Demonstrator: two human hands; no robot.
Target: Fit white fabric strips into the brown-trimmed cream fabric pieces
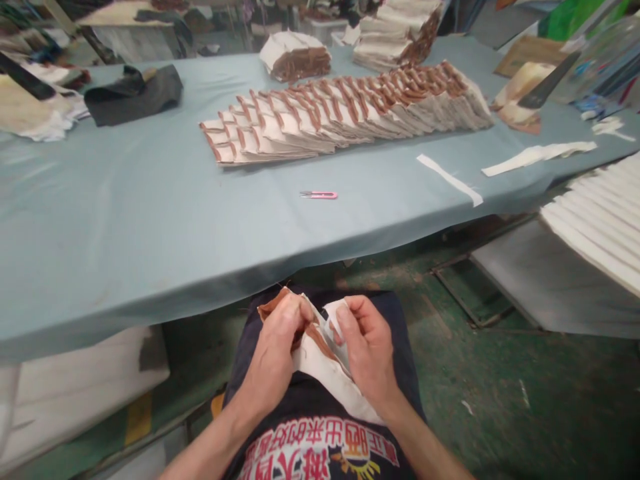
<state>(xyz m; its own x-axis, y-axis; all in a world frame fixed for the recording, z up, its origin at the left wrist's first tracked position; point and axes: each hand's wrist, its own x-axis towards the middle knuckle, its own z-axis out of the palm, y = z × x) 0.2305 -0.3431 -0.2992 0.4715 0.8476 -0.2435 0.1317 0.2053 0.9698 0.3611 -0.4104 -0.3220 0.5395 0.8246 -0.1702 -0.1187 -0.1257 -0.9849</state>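
Over the lap, below the table edge, a white and brown fabric piece (325,363) hangs between both hands. My left hand (280,340) pinches its brown-edged upper part with closed fingers. My right hand (367,340) is closed on a white flap of the cloth, thumb on top. Pink-handled thread snips (320,195) lie on the blue-grey tablecloth (150,233), touched by neither hand. Behind them a long row of overlapping white and brown fabric pieces (345,113) stretches across the table.
Two fabric stacks (295,57) (395,33) stand at the back. Black cloth (135,97) lies at the left. White strips (450,179) lie at the right, near a dark blade-like object (547,83). Folded white material (603,213) rests beyond the table's right edge.
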